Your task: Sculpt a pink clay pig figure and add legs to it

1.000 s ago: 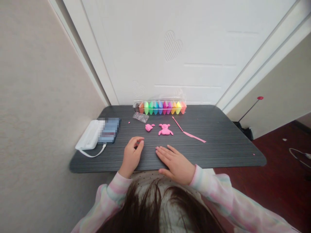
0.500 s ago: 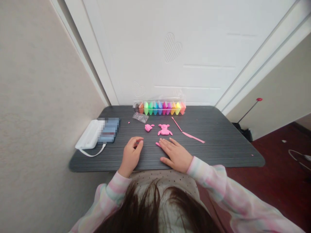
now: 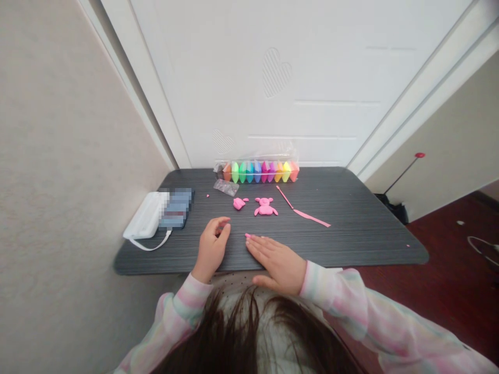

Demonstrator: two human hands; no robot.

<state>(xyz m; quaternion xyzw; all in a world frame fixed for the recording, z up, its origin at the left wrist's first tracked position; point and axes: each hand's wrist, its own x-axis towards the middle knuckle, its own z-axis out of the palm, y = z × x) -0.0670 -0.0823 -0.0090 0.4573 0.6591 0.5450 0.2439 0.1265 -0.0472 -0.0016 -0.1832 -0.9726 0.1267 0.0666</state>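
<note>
While pressing lightly with right hand (image 3: pixel 278 262), laying fingers nearly straight and close together over small pink piece (image 3: pixel 248 236), holding thumb out to the side; covering rather than gripping, and showing just a pink end past the fingertips, between middle and near edge of surface (image 3: pixel 366 244). Holding left hand (image 3: pixel 210 249) about half open over left part of near edge, curling fingers loosely toward thumb, gripping nothing visible; hiding the palm side, so not telling for certain about anything inside. Lying farther in, beyond both hands: pink figure (image 3: pixel 265 210) and, just left of it, pink lump (image 3: pixel 238 203). Trailing off right of figure toward right edge: pink strips (image 3: pixel 312 217). Lining far edge: coloured packs (image 3: pixel 257 172), with clear wrapper (image 3: pixel 226 187) lying just in front. For good handling, judging from pose: spreading force evenly across finger pads, moving hand level, and easing off at any thinning; given soft-looking material, probably risking flat spots or lopsided ends with uneven weight. Centring small piece under fingers better, since now sticking out past the tips and likely risking a fatter end. Placing left hand clear of the right, well short of figure and lump, looking sensible for avoiding accidental dents.
</note>
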